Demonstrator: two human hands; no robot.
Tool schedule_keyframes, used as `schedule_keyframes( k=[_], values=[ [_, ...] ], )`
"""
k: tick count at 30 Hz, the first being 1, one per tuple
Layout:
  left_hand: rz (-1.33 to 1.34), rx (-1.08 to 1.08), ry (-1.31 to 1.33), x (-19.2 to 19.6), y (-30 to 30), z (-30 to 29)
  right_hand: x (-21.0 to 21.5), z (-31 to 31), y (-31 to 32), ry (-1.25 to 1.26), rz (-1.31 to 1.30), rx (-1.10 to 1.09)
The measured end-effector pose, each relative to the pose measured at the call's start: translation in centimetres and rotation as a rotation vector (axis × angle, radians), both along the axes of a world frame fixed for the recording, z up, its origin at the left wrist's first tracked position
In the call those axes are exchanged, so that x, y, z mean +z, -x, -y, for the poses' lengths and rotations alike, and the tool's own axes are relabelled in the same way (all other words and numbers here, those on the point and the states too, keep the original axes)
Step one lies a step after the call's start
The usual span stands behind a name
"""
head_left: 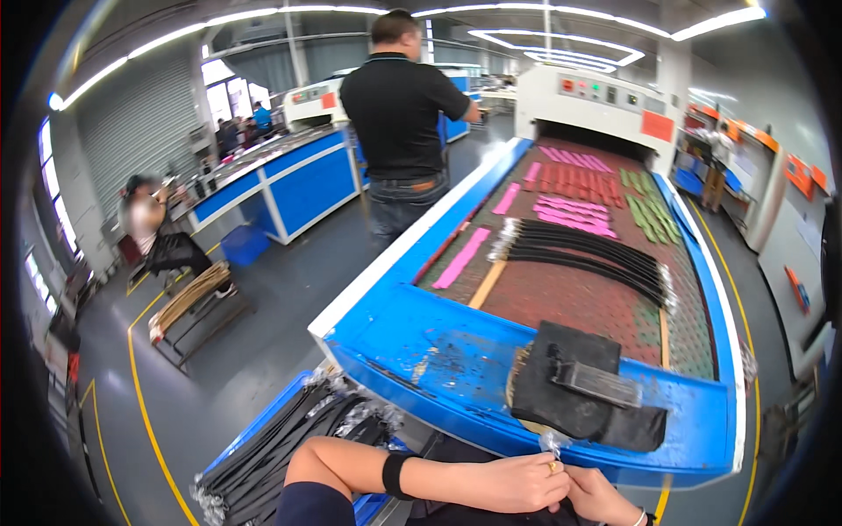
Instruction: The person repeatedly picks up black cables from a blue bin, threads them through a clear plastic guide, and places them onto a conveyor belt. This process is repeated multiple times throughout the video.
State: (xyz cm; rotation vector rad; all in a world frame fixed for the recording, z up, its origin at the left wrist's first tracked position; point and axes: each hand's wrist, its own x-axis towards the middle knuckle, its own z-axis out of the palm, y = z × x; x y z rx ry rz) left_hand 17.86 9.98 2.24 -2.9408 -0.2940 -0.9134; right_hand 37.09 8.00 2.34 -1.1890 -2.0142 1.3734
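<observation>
My left hand [529, 482] and my right hand [596, 494] meet close together at the near edge of the blue-framed conveyor. Between the pinched fingers a crumpled piece of clear plastic wrap [551, 442] sticks up; what lies below it is hidden. The right hand's fingers are also closed, and what they grip cannot be made out. Just beyond the hands, a black pad [561, 359] lies on the blue end plate with a dark rectangular block [600, 384] on it. At lower left, a blue bin [254, 430] holds many black straps [294, 438] with plastic-wrapped ends.
On the conveyor belt [553, 320], black straps [588, 254] lie across two wooden strips, with pink [574, 215], red [574, 182] and green pieces [653, 219] farther off. A white machine housing [605, 101] spans the far end. A person in black [399, 114] stands left of the conveyor.
</observation>
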Motion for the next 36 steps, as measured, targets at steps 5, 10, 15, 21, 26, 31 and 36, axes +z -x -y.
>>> schedule_keyframes(
  k=[5,10,15,21,26,31,36],
  values=[
    [0.032,0.017,-0.014,-0.3,1.3,-0.4,0.7,-0.2,0.9,0.381,-0.131,0.076],
    [0.355,-0.026,0.017,0.1,2.2,-1.9,0.2,0.0,2.1,0.222,-0.089,0.083],
    [-0.05,0.053,0.456,-3.0,4.7,-1.6,1.8,-0.3,3.0,-0.124,0.089,0.165],
    [0.043,0.153,0.559,-1.6,6.4,-2.5,1.4,-0.6,2.6,-0.515,0.282,0.052],
    [-0.006,0.089,0.602,0.0,6.2,-2.3,0.5,-1.2,2.2,-0.519,0.344,0.138],
    [-0.055,-0.071,0.603,1.2,4.6,-3.4,-0.3,-1.5,0.7,-0.537,0.252,0.233],
    [-0.118,-0.024,0.573,1.7,5.2,-3.7,-1.2,-1.3,-0.8,-0.526,0.296,0.294]
  ],
)
